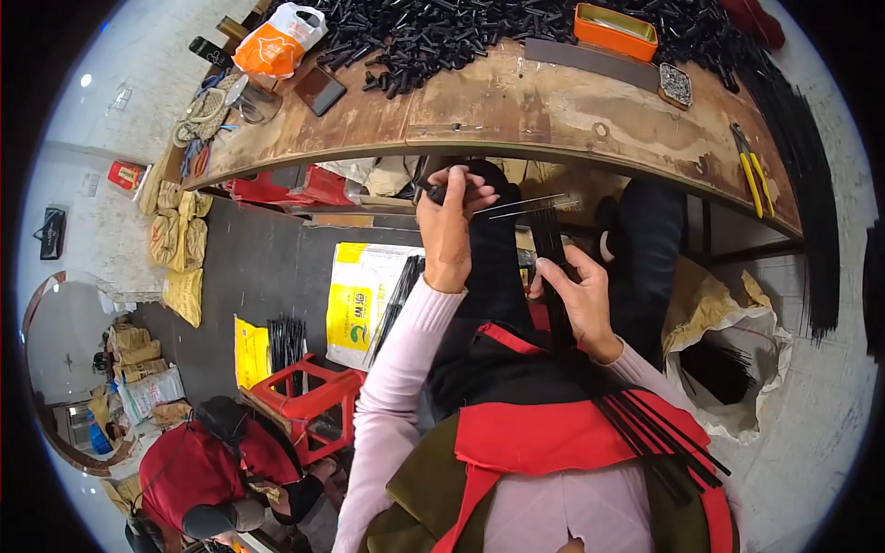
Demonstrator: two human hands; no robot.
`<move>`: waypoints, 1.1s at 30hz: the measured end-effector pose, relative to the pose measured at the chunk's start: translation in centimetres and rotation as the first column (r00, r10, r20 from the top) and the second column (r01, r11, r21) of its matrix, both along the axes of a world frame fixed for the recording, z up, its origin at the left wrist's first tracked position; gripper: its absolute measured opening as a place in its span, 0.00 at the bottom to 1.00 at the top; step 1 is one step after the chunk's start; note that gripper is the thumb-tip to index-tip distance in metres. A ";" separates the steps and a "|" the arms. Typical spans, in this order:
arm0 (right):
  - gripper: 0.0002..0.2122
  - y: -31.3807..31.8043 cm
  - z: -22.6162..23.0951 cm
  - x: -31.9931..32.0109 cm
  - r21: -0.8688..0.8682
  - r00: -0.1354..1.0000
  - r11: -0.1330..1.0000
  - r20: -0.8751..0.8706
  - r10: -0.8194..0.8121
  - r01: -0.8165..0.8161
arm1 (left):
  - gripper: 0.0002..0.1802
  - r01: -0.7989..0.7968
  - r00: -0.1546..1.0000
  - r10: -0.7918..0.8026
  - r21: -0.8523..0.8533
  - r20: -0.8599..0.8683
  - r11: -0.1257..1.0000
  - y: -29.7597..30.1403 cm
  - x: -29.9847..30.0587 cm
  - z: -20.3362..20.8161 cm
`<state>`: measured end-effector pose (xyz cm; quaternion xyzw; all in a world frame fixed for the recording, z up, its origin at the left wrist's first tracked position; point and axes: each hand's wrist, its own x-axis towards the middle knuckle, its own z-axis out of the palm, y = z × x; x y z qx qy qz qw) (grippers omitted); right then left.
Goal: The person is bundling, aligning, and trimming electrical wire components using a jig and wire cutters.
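Observation:
My left hand [449,210] is raised below the edge of the wooden table [516,115] and grips a small black tube with thin metal rods [530,206] sticking out to the right. My right hand [576,290] sits lower and to the right, pinching a bundle of long black strips [551,241] that runs down across my lap. More black strips [659,438] lie over my red apron.
A heap of short black tubes [461,32] covers the table top, with an orange tray [616,29], yellow-handled pliers [754,170], a dark phone [319,89] and an orange bag [273,44]. A red stool [309,401], sacks and another seated person [203,465] are at left.

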<state>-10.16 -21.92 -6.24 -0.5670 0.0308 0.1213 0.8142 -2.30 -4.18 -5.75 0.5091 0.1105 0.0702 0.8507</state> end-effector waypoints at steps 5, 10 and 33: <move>0.08 0.6 0.1 -0.1 -0.001 1.000 1.000 0.007 -0.006 0.006 | 0.15 -0.049 0.999 0.050 -0.036 0.009 0.998 -1.4 0.5 -0.4; 0.08 0.9 -0.1 0.2 0.005 1.000 1.000 -0.024 0.001 -0.001 | 0.14 -0.189 0.979 0.192 -0.047 0.065 0.981 -1.4 1.1 -0.8; 0.07 0.9 0.6 1.2 0.006 0.995 1.000 -0.100 -0.027 0.028 | 0.14 0.148 0.973 -0.189 -0.273 -0.131 0.950 -0.7 -0.9 -0.9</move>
